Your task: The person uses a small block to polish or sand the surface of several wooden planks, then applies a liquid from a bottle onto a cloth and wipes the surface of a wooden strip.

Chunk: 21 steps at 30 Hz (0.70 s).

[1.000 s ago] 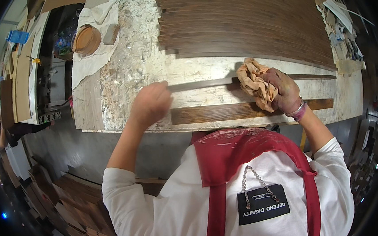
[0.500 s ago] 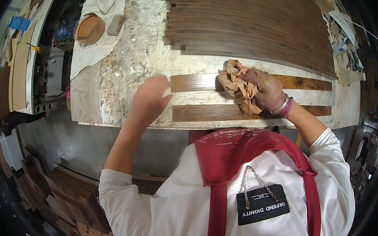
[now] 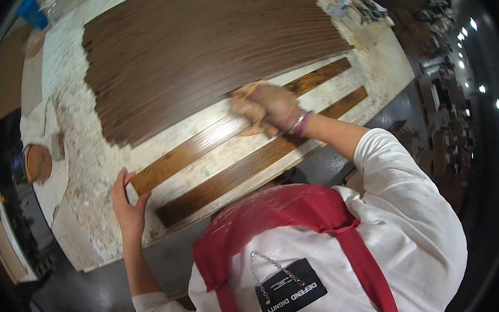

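My right hand (image 3: pixel 277 104), slightly blurred, is closed round a crumpled tan cloth (image 3: pixel 250 110). It presses the cloth on the upper of two dark brown wooden strips, where the upper strip (image 3: pixel 185 152) looks shiny. At that strip's left end, my left hand (image 3: pixel 129 206) has its thumb and fingertips at the two corners, gripping across the width. The lower wooden strip (image 3: pixel 222 178) lies beside it, nearer my body, with part of it under my right wrist. Both strips rest flat on a stained, pale worktable (image 3: pixel 91 227).
Beyond the strips, many brown planks (image 3: pixel 206 48) lie side by side. A round brown container (image 3: pixel 38 162) and a small grey block (image 3: pixel 57 146) sit on a pale sheet at the left. Assorted clutter (image 3: pixel 349 7) covers the far right corner.
The view has turned and shifted, so the table now looks tilted. My left hand has come to the upper strip's left end. The right hand still holds the cloth on that strip.
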### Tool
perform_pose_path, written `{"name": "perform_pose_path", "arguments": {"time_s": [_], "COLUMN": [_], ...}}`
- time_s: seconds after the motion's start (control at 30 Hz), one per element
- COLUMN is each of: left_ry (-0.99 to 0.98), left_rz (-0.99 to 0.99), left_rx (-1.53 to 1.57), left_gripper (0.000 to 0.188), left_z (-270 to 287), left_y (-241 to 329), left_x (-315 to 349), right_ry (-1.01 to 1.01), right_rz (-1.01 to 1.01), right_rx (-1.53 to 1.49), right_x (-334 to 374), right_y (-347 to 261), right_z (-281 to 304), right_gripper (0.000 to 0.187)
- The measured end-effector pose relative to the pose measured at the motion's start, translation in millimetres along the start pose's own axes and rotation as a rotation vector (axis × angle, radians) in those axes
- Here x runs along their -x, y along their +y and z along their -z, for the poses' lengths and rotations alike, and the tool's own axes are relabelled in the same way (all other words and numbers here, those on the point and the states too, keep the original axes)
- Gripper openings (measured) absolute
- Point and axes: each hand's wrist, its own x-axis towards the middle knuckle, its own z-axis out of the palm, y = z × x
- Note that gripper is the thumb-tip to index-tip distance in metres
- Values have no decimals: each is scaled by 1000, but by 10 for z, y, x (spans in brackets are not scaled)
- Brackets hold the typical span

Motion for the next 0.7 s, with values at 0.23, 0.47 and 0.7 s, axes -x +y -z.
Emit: {"name": "perform_pose_path", "arguments": {"time_s": [0.23,0.47,0.7], "left_ry": [-108,-222,-333], "left_rz": [-31,200,-441], "left_rx": [-93,-246,-572], "left_gripper": [52,56,76], "left_z": [17,76,-1352], "left_y": [-30,339,1685], "left_x": [-11,-117,-634], "right_ry": [26,498,242], "right_rz": [-88,-506,-56], "right_rx": [100,-818,326], "right_x": [96,1066,732], "right_y": [-221,1591,985], "right_z": [-167,1212,859], "right_gripper": [22,19,20]}}
